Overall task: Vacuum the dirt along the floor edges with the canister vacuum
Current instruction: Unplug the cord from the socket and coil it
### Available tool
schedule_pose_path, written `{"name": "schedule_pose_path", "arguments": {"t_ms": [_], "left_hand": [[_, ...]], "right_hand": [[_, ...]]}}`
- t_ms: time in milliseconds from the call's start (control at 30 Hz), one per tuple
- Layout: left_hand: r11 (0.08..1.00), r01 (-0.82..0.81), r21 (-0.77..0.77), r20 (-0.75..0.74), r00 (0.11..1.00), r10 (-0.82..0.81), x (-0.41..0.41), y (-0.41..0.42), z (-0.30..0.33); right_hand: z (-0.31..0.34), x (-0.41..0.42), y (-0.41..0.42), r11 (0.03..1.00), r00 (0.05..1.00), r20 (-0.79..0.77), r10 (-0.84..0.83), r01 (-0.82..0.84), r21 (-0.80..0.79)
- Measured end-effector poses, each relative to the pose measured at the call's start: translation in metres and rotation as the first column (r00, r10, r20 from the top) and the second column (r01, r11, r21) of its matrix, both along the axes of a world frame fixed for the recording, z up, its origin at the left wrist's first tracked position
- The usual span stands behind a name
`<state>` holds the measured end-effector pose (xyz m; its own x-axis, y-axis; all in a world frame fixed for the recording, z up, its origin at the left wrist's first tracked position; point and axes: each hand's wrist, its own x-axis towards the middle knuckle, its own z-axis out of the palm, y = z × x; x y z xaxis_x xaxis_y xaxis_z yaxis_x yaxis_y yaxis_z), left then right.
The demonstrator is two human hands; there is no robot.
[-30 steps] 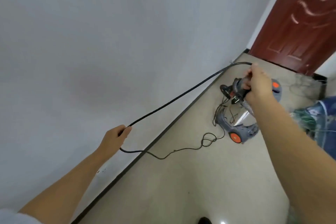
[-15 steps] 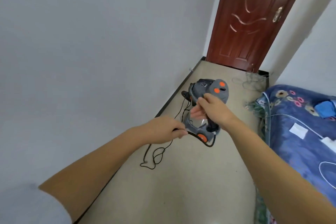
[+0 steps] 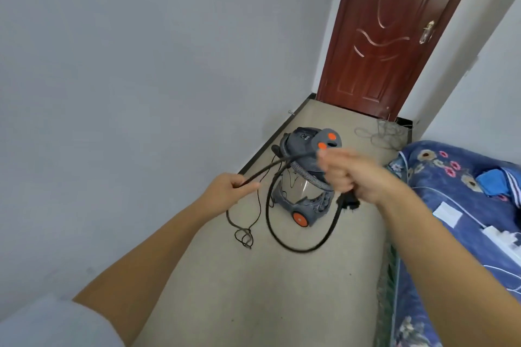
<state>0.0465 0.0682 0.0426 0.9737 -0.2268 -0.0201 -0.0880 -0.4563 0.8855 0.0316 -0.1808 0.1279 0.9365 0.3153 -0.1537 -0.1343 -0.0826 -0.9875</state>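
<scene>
A grey canister vacuum [image 3: 306, 177] with orange buttons and an orange wheel stands on the beige floor near the left wall. Its grey ribbed hose wraps round the body. My right hand [image 3: 352, 175] grips the black power cord [image 3: 298, 246] near its plug, which sticks out below the fist. A loop of that cord hangs down in front of the vacuum. My left hand [image 3: 228, 189] pinches another stretch of the same cord, left of the vacuum. More thin cord lies tangled on the floor below my left hand.
A dark baseboard [image 3: 262, 149] runs along the grey left wall. A red-brown door [image 3: 394, 36] closes the far end. A bed with a blue flowered cover [image 3: 451, 220] fills the right side. A loose pile of wire [image 3: 380, 135] lies near the door.
My hands have drawn apart, stretching cord between them, and a cord loop now hangs from my right hand. The view has moved closer to the vacuum.
</scene>
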Motion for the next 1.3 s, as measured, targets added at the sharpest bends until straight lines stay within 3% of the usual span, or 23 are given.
{"name": "schedule_pose_path", "arguments": {"t_ms": [100,167,233,300,367,433,467,567,633,700,767,833,933,1033,1100,1200,1300], "left_hand": [[0.988,-0.157,-0.011,-0.126,0.98,0.154,-0.004,0.037,-0.038],[0.972,-0.235,0.0,-0.246,0.942,0.228,-0.014,0.067,-0.067],[0.974,-0.226,-0.034,-0.367,0.909,0.198,-0.026,0.091,-0.086],[0.983,-0.176,-0.058,-0.414,0.9,0.136,-0.03,0.097,-0.083],[0.998,-0.061,-0.012,-0.344,0.937,0.053,-0.021,0.086,-0.06],[0.962,0.166,0.218,-0.166,0.977,-0.131,-0.008,0.06,-0.027],[0.885,0.302,0.353,-0.11,0.953,-0.282,-0.004,0.041,-0.009],[0.585,0.567,0.579,-0.148,0.779,-0.609,-0.007,-0.012,0.033],[0.477,0.589,0.652,-0.121,0.702,-0.702,-0.012,-0.033,0.055],[0.521,0.49,0.699,0.012,0.72,-0.694,-0.009,-0.04,0.073],[0.64,0.347,0.685,0.176,0.774,-0.608,-0.002,-0.035,0.089],[0.79,0.249,0.561,0.305,0.825,-0.476,0.003,-0.026,0.094],[0.944,0.177,0.278,0.354,0.895,-0.272,0.002,-0.016,0.092],[0.992,0.12,0.032,0.263,0.957,-0.125,0.002,0.002,0.083],[0.996,0.075,-0.053,0.2,0.978,-0.063,0.0,0.019,0.073],[0.999,0.05,0.012,0.087,0.995,-0.051,-0.008,0.042,0.046],[0.979,0.054,0.198,-0.033,0.998,-0.049,-0.025,0.069,-0.005]], "right_hand": [[0.023,0.013,-0.042,0.878,0.955,-0.052,-0.291,0.289,0.382],[0.03,0.02,-0.067,0.739,0.9,-0.134,-0.414,0.418,0.529],[0.025,0.025,-0.08,0.624,0.838,-0.209,-0.504,0.521,0.583],[0.01,0.03,-0.079,0.558,0.731,-0.263,-0.63,0.661,0.501],[-0.006,0.035,-0.065,0.557,0.646,-0.256,-0.719,0.756,0.344],[-0.018,0.038,-0.042,0.614,0.639,-0.167,-0.751,0.768,0.18],[-0.022,0.04,-0.03,0.662,0.668,-0.098,-0.738,0.744,0.092],[-0.024,0.037,0.011,0.822,0.842,0.124,-0.524,0.539,-0.185],[-0.02,0.024,0.037,0.902,0.946,0.149,-0.288,0.321,-0.288],[-0.015,0.008,0.053,0.901,0.983,0.163,-0.084,0.144,-0.408],[-0.011,-0.006,0.062,0.85,0.973,0.228,0.027,0.098,-0.518],[-0.006,-0.017,0.065,0.909,0.979,0.2,0.047,0.041,-0.414],[0.009,-0.024,0.061,0.978,0.995,0.089,0.035,-0.016,-0.209],[0.025,-0.027,0.045,0.998,0.996,0.085,0.022,-0.017,-0.066],[0.032,-0.026,0.027,0.987,0.991,0.101,-0.085,0.07,0.144],[0.038,-0.02,-0.005,0.855,0.952,0.034,-0.304,0.257,0.45],[0.049,-0.018,-0.039,0.613,0.881,-0.14,-0.452,0.421,0.668]]}}
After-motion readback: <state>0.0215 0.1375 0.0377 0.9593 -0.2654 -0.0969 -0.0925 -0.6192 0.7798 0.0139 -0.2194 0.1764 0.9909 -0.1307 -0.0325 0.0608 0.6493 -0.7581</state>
